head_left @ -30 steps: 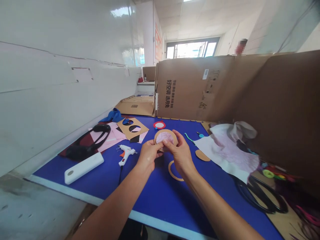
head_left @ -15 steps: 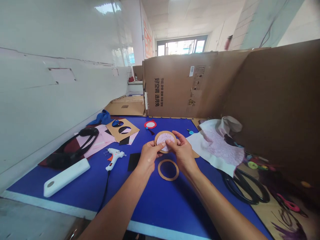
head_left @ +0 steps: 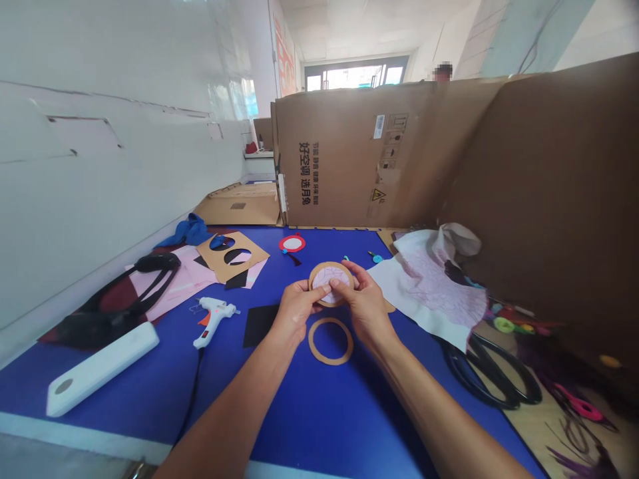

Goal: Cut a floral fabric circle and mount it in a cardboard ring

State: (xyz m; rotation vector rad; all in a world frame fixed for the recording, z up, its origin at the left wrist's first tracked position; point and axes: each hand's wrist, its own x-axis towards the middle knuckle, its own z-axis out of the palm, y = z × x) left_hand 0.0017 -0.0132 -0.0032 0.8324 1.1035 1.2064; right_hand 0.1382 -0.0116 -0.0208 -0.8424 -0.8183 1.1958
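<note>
- We see the left hand (head_left: 297, 309) and right hand (head_left: 365, 307) raised together just above the middle of the blue counter (head_left: 319, 412).
- Both grips are clamped on a round disc with a cardboard rim and a pink patterned centre (head_left: 327, 276); the thumbs press on its face and the fingers wrap behind the rim.
- The disc is held in the air between the hands, tilted toward us, and does not touch the counter.
- As we judge it, the step in hand is handling or checking this disc, with both thumbs working on the pink centre.
- Our read of the next move: any work on another piece calls for at least one grip to let go.
- A plain cardboard ring (head_left: 330, 362) lies flat just below the hands, well within reach of both.
- A black square sheet (head_left: 259, 326) lies to the left of that ring, near the left wrist.
- A hot glue gun (head_left: 212, 321) lies further left, with its black cord (head_left: 188, 399) trailing toward the counter edge.
- Further up, we see a cardboard template with round cutouts (head_left: 254, 251) and a red-and-white ring (head_left: 292, 244).
- On the right lies a large pink-patterned white sheet (head_left: 429, 286), with big black-handled scissors (head_left: 492, 376) near its lower corner.
</note>
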